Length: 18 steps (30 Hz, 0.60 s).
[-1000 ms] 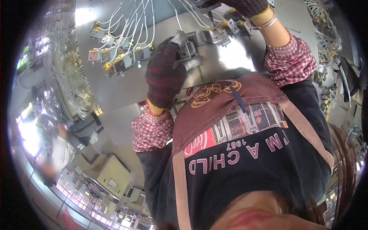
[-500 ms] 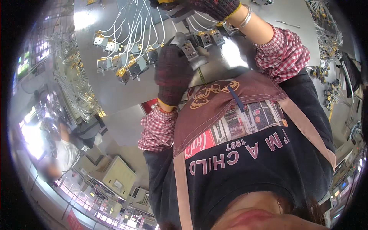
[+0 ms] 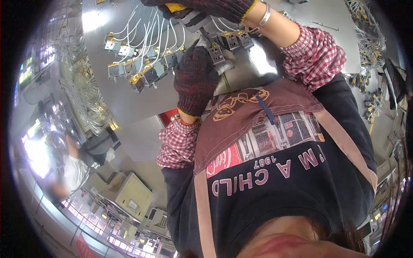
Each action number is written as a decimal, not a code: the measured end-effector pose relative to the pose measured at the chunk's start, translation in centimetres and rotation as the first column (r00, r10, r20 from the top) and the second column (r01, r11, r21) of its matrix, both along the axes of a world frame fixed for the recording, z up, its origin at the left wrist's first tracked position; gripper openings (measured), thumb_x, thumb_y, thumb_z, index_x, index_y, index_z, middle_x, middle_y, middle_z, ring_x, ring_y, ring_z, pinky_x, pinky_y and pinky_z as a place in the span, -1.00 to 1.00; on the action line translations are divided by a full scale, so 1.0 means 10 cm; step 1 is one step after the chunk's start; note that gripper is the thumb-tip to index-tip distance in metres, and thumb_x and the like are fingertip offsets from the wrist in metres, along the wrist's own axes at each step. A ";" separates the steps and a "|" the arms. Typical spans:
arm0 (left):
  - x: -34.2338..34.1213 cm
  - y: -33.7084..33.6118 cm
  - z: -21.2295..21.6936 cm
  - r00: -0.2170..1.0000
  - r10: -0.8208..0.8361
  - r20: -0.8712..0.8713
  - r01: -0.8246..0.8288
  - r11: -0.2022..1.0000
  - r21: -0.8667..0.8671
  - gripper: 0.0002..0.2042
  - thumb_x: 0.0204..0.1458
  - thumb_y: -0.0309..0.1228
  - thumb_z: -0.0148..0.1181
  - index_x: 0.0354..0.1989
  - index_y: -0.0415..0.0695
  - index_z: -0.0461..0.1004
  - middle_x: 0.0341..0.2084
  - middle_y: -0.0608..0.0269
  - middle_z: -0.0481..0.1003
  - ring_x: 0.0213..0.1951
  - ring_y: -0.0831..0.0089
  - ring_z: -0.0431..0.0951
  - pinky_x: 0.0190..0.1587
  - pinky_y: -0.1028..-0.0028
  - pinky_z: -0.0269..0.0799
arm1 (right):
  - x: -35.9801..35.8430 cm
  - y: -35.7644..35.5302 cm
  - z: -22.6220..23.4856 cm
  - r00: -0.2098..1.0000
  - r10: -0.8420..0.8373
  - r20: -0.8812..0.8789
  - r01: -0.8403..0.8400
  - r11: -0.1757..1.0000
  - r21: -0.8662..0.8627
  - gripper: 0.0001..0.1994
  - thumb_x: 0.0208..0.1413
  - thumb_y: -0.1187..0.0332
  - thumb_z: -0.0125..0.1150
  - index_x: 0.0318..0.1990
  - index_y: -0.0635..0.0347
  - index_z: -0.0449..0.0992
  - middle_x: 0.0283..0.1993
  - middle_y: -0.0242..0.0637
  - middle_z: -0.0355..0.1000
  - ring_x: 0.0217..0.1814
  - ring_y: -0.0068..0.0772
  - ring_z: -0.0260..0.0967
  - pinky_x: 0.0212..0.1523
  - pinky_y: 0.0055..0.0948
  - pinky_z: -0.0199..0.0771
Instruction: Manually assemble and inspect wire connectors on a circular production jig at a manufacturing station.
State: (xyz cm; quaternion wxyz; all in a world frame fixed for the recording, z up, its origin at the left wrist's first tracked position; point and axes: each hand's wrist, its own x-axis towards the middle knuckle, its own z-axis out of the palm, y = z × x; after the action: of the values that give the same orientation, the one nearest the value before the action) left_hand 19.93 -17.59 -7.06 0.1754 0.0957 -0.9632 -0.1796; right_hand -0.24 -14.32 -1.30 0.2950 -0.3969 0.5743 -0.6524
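- Over the table (image 3: pixel 129 103), the working spot has shifted: a second ago the tool (image 3: pixel 194 19) stood farther right, above the neighbouring blocks (image 3: pixel 231 41); now it is close to the left hand (image 3: pixel 195 79), which suggests that the work centres on the block (image 3: pixel 216 53) held there.
- Off to both sides, wire bundles (image 3: pixel 88 92) lie heaped, well apart from the hands.
- The apron (image 3: pixel 249 109) comes close beneath the left hand and probably limits room there.
- Left of that hand, a cluster (image 3: pixel 151 75) of metal blocks sits near; its looping white wires (image 3: pixel 145 41) could snag.
- The right hand (image 3: pixel 219 8), cut off by the view's upper edge, seems wrapped around the tool; its fingertips are mostly hidden.
- The tool's tip points near the held block; I cannot tell whether they touch.
- The left fingers pinch that block, one above and one below, with the neighbouring blocks crowding its right side.
- A thin rod (image 3: pixel 324 26) lies far right, out of the way.
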 end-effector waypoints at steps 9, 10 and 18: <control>0.05 0.02 0.11 0.999 0.009 0.040 -0.008 1.000 -0.017 -0.30 -0.10 0.00 0.48 0.10 -0.28 0.47 -0.21 -0.01 0.57 -0.18 0.09 0.60 -0.13 0.17 0.52 | -0.10 -0.12 -0.07 0.976 -0.018 -0.216 0.047 0.991 0.129 -0.56 0.19 -0.09 0.29 -0.26 0.19 0.58 -0.52 -0.29 0.54 -0.50 -0.42 0.54 -0.42 -0.32 0.59; 0.05 -0.02 0.10 0.999 0.011 0.038 -0.010 1.000 -0.019 -0.30 -0.10 0.00 0.48 0.10 -0.28 0.47 -0.21 -0.01 0.57 -0.18 0.09 0.60 -0.13 0.17 0.52 | -0.07 -0.11 -0.05 0.997 -0.007 -0.080 0.019 0.987 0.157 -0.57 0.20 -0.06 0.29 -0.24 0.20 0.58 -0.52 -0.27 0.55 -0.50 -0.40 0.55 -0.42 -0.32 0.58; -0.03 0.02 0.13 0.999 -0.044 0.018 0.044 0.999 -0.008 -0.39 -0.09 -0.01 0.48 -0.01 -0.24 0.52 -0.24 0.03 0.57 -0.19 0.09 0.59 -0.16 0.19 0.51 | -0.23 -0.25 -0.38 0.730 -0.281 -0.623 0.153 0.956 -0.252 -0.64 0.22 0.07 0.32 -0.03 0.16 0.56 -0.49 -0.24 0.53 -0.50 -0.32 0.54 -0.41 -0.31 0.57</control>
State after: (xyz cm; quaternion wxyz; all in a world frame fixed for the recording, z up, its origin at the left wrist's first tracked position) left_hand 19.68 -17.42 -5.71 0.1631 0.0754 -0.9674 -0.1788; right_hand -2.55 -16.77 -5.05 -0.0400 -0.5543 0.6206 -0.5531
